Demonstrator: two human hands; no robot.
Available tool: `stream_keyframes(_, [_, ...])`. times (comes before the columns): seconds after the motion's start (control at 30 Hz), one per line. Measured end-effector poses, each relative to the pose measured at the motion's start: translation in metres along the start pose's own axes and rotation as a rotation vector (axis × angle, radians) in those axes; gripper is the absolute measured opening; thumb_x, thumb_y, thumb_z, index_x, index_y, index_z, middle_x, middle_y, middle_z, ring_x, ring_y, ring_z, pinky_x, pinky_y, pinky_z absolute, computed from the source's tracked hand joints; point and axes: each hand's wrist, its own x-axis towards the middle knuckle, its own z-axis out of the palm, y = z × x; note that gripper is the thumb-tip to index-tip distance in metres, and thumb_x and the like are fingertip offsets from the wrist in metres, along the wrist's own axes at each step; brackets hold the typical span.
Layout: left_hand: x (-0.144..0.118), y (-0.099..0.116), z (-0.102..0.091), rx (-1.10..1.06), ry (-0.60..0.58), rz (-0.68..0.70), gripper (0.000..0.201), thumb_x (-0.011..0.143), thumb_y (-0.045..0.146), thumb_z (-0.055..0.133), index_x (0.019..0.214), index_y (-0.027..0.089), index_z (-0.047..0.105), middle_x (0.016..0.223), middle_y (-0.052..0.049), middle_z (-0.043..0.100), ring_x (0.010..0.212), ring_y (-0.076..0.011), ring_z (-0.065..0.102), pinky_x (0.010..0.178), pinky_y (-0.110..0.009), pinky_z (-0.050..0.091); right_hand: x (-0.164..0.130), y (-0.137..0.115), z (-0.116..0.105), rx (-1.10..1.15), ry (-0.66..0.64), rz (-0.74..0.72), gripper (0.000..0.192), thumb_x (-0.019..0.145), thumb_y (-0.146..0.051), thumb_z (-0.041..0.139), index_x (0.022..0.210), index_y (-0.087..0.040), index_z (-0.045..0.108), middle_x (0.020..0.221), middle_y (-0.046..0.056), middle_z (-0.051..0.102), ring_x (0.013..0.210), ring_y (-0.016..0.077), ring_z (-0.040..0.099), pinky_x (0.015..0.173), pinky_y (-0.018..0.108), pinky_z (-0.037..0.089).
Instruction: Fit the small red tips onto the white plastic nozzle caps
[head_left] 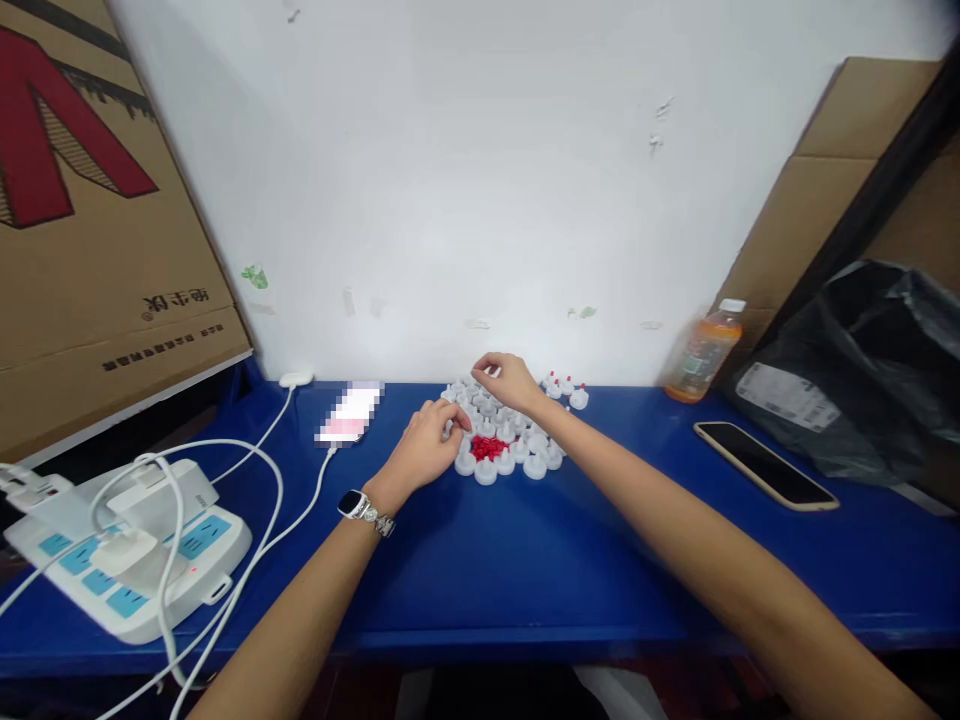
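A heap of white nozzle caps [486, 471] lies on the blue table near the wall, with a pile of small red pieces [488, 448] in its middle. My left hand [429, 445], a watch on its wrist, is at the left edge of the heap. Its fingers are curled and the thumb is bent in; whatever they hold is hidden. Above the back of the heap is my right hand [511, 380], thumb and forefinger pinched together on something too small to name. To its right stand several white caps with red tips [578, 397].
At left are a white power strip [225, 560] with looping cables, a charging phone [351, 412] and a large cardboard box [82, 260]. At right are an orange drink bottle [705, 350], a dark-screened phone [765, 466] and a black plastic bag [847, 370]. A white wall [480, 180] rises behind.
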Motion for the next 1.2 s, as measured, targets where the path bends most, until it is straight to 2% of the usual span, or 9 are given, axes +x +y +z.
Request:
stream_keyframes(0.13, [0.023,0.025,0.016,-0.005,-0.093,0.116,0.019,0.085,0.015,0.046,0.084,0.022,0.064,0.091,-0.004,0.066,0.093,-0.0236,0.057,0.083,-0.039,0.044,-0.052,0.04,-0.04,-0.178,0.146,0.154,0.014,0.084,-0.027,0.058,0.087,-0.019,0.07,0.093,0.005,0.068,0.086,0.0193,0.063,0.081,0.031,0.047])
stream_keyframes(0.27, [0.051,0.053,0.044,0.009,-0.152,0.19,0.02,0.083,0.015,0.047,0.081,0.022,0.065,0.086,-0.006,0.065,0.09,-0.0251,0.056,0.08,-0.039,0.044,-0.084,0.076,-0.067,-0.397,0.219,0.423,0.03,0.083,-0.038,0.061,0.108,-0.021,0.064,0.11,0.01,0.057,0.088,0.022,0.065,0.079,0.035,0.05])
stream_keyframes(0.33, [0.061,0.064,0.057,0.004,-0.158,0.209,0.02,0.083,0.015,0.047,0.082,0.022,0.066,0.087,-0.006,0.065,0.09,-0.0254,0.056,0.08,-0.039,0.043,-0.088,0.086,-0.073,-0.428,0.194,0.49,0.039,0.084,-0.044,0.06,0.116,-0.022,0.059,0.114,0.011,0.054,0.09,0.0242,0.065,0.079,0.037,0.051])
stream_keyframes(0.43, [0.068,0.073,0.068,-0.016,-0.166,0.205,0.022,0.084,0.015,0.045,0.082,0.022,0.066,0.089,-0.005,0.065,0.09,-0.0249,0.057,0.079,-0.038,0.044,-0.085,0.095,-0.076,-0.395,0.167,0.547,0.041,0.086,-0.048,0.056,0.118,-0.023,0.057,0.115,0.012,0.055,0.095,0.0275,0.066,0.081,0.04,0.052])
stream_keyframes(0.53, [0.068,0.074,0.071,-0.027,-0.163,0.19,0.022,0.085,0.016,0.045,0.083,0.022,0.066,0.089,-0.005,0.065,0.088,-0.024,0.057,0.079,-0.038,0.044,-0.081,0.098,-0.076,-0.343,0.172,0.6,0.038,0.084,-0.048,0.057,0.114,-0.024,0.06,0.117,0.012,0.057,0.098,0.0277,0.065,0.081,0.04,0.051])
stream_keyframes(0.63, [0.067,0.073,0.07,-0.037,-0.145,0.19,0.021,0.086,0.017,0.045,0.083,0.022,0.066,0.089,-0.005,0.064,0.089,-0.0237,0.057,0.081,-0.038,0.044,-0.079,0.101,-0.076,-0.277,0.155,0.643,0.03,0.08,-0.039,0.061,0.106,-0.024,0.063,0.11,0.009,0.064,0.095,0.0246,0.065,0.077,0.035,0.05])
stream_keyframes(0.77, [0.063,0.07,0.07,-0.049,-0.117,0.207,0.021,0.087,0.017,0.045,0.085,0.022,0.065,0.089,-0.004,0.064,0.092,-0.0237,0.057,0.084,-0.04,0.044,-0.081,0.1,-0.067,-0.227,0.126,0.562,0.026,0.072,-0.026,0.064,0.098,-0.023,0.063,0.098,0.005,0.068,0.087,0.0206,0.064,0.072,0.029,0.048])
stream_keyframes(0.97, [0.056,0.059,0.064,-0.043,-0.098,0.188,0.02,0.087,0.016,0.046,0.087,0.022,0.065,0.093,-0.004,0.064,0.097,-0.0241,0.057,0.087,-0.041,0.044,-0.086,0.09,-0.047,-0.129,0.122,0.34,0.025,0.071,-0.025,0.065,0.096,-0.02,0.063,0.092,0.004,0.068,0.08,0.0176,0.062,0.074,0.028,0.048])
stream_keyframes(1.2, [0.048,0.049,0.048,-0.07,0.015,0.161,0.017,0.093,0.023,0.045,0.1,0.02,0.06,0.102,-0.006,0.063,0.096,-0.022,0.058,0.087,-0.038,0.045,-0.092,0.064,-0.062,0.03,0.344,0.223,0.028,0.083,-0.035,0.061,0.106,-0.021,0.066,0.095,0.003,0.072,0.083,0.0179,0.065,0.082,0.031,0.05])
